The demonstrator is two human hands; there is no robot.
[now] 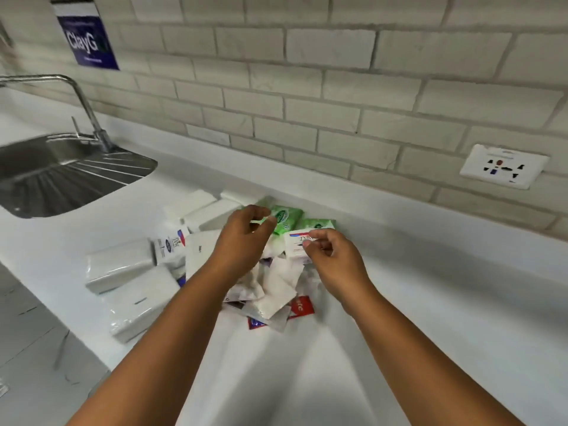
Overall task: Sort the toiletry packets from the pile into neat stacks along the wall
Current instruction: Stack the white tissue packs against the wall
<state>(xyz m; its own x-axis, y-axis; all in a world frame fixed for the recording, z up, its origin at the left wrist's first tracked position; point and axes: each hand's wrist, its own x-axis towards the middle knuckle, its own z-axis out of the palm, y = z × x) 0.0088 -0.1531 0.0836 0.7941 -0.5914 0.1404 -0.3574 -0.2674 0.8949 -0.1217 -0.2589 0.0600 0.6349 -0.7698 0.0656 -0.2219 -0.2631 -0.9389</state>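
- Two bare hands work over the pile at the frame's centre. The right hand (pixel 330 253) pinches a white soap packet (pixel 296 248) with red and blue print between thumb and curled fingers, holding it just above the heap.
- The left hand (pixel 242 238) hovers with fingers curled, thumb and forefinger meeting at something thin and green; what it pinches is too small and blurred to name.
- Two green packets (pixel 284 221) lie just beyond the hands, close to the wall; the second (pixel 316 224) sits right of the first, partly covered by the white packet.
- The pile of sachets (pixel 273 290) lies below the hands, mostly white with red and blue ones at its lower edge; an exact count cannot be made, as they overlap and the forearms cover part.
- About six white wrapped packs (pixel 118 265) spread left of centre; several at the back are blurred together.
- One white box with blue print (pixel 170 245) stands among them, its label unreadable.
- One steel sink (pixel 61 173) with tap sits at the left, cut off by the frame.
- One wall socket (pixel 504 166) at the right, and one blue poster (pixel 87 38) at the upper left.
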